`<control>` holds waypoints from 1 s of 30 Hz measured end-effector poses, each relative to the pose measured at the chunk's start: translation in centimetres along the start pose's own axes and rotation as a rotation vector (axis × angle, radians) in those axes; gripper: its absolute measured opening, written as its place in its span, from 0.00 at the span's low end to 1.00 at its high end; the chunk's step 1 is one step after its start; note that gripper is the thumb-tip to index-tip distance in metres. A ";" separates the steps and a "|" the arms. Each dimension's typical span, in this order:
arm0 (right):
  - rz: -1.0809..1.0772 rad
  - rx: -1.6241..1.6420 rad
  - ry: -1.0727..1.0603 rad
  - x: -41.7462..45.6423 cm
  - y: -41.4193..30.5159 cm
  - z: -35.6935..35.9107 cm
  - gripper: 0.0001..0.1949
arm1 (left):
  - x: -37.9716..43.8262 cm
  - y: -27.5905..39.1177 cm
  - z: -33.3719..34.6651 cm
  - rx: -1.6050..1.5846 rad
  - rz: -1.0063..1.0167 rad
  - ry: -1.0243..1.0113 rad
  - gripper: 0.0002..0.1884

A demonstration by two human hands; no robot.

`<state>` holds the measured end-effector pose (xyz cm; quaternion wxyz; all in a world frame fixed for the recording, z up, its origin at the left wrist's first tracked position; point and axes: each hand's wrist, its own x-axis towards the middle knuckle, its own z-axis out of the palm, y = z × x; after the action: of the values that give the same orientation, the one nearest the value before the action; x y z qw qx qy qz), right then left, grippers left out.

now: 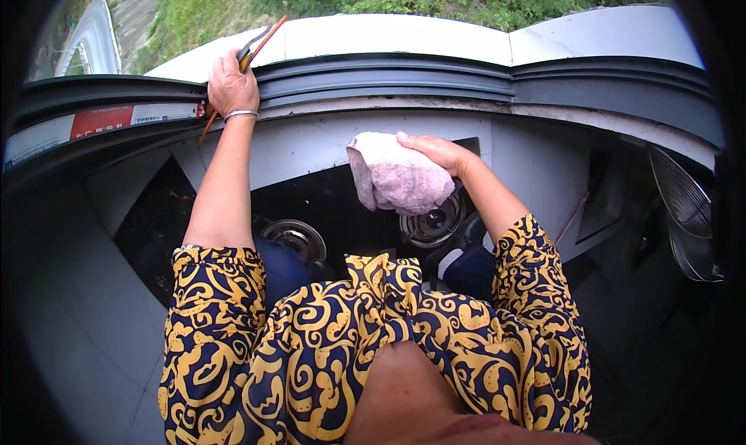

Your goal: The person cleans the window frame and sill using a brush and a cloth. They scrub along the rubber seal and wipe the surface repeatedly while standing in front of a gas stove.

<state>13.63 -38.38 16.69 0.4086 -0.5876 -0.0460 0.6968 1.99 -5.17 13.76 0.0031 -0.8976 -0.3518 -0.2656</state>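
My left hand [233,87] is closed around a slender orange rod-like thing [271,35] with a dark strip alongside, at the grey window frame [384,78]. Its exact kind cannot be told, since my fingers cover its middle. A pale pink terry cloth [402,174] hangs bunched from my right hand [434,151], whose thumb lies over its upper edge. Below the cloth is a black gas cooktop [332,189], with one burner [434,218] partly covered by the cloth in this view and another burner [297,238] further left.
A white ledge [396,37] runs outside the window, with greenery beyond. The sash at left bears a red and white label [102,122] with writing. My dark blue trouser legs [469,273] are beside the cooktop. Wire-mesh metalware [682,194] stands at far right.
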 end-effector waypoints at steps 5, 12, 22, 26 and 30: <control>-0.345 -0.849 1.221 4.0 7.9 -6.4 0.32 | -0.1 -0.2 0.1 -0.008 -0.006 -0.002 0.10; -0.223 -1.239 0.771 3.1 10.0 0.8 0.30 | -0.3 -0.4 0.5 0.024 -0.008 -0.003 0.12; -0.552 -1.033 0.888 3.2 9.9 0.6 0.08 | -0.2 -0.3 0.5 0.013 -0.064 -0.045 0.12; -0.575 0.669 0.389 -0.1 6.3 -1.9 0.15 | -0.2 0.1 0.7 0.010 -0.050 -0.039 0.13; -0.408 -0.027 0.540 -3.7 3.7 -2.9 0.13 | -0.1 0.0 0.6 0.026 -0.079 -0.062 0.12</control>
<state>14.08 -44.36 16.64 0.5292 -0.7350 -0.0622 0.4193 2.24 -5.12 13.20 -0.0065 -0.8907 -0.3902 -0.2330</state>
